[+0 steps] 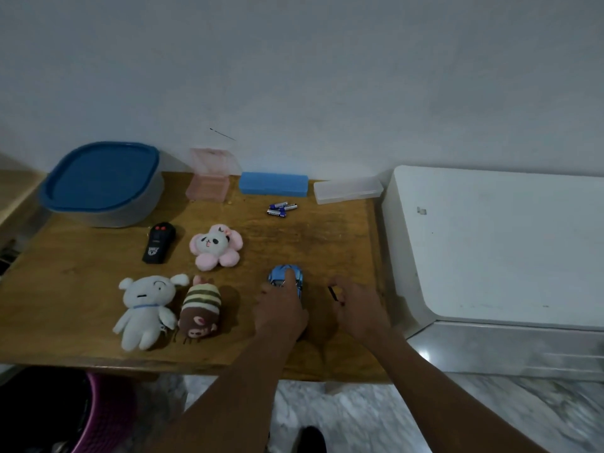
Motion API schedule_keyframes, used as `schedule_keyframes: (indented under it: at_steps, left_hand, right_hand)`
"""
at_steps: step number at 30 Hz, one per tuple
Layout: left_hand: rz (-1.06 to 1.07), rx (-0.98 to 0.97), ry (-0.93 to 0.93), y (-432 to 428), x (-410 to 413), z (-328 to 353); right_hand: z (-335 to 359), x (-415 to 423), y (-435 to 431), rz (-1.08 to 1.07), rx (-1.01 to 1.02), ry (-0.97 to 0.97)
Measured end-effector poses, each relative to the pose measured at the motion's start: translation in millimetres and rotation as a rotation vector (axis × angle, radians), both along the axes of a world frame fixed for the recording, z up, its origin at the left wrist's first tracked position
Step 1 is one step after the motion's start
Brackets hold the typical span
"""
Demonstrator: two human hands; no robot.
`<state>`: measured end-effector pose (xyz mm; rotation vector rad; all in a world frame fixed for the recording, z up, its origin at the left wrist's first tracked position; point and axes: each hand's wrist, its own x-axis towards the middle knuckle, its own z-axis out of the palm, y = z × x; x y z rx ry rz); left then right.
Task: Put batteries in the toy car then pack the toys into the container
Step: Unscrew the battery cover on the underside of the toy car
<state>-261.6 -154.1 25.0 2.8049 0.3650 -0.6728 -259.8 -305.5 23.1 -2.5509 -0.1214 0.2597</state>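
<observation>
1. Pinning the blue toy car [287, 278] at 5 o'clock on the table [81, 289]: left hand [281, 308], fingers spread over it.
2. Right hand [358, 308] pinches a thin dark tool [333, 293], possibly a screwdriver.
3. Risk: car rolls or tool slips if hold loosens.
4. Count: three batteries [281, 209] at 12 o'clock, apparently; three plush toys; one lidded container [101, 183] at 10.

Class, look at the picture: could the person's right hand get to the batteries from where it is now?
Probably yes. Bare table lies between the right hand and the batteries, though that hand seems to hold a thin dark tool.
</observation>
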Motion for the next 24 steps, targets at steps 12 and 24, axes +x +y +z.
schedule_keyframes:
  at_steps: [12, 24]
  left_hand:
    - [0.292, -0.437, -0.160, 15, -1, 11]
    - [0.746, -1.417, -0.105, 52, -8, 54]
  right_hand:
    - [22, 1, -5, 0.000, 0.028, 0.011]
    - [77, 2, 24, 0.023, 0.108, -0.146]
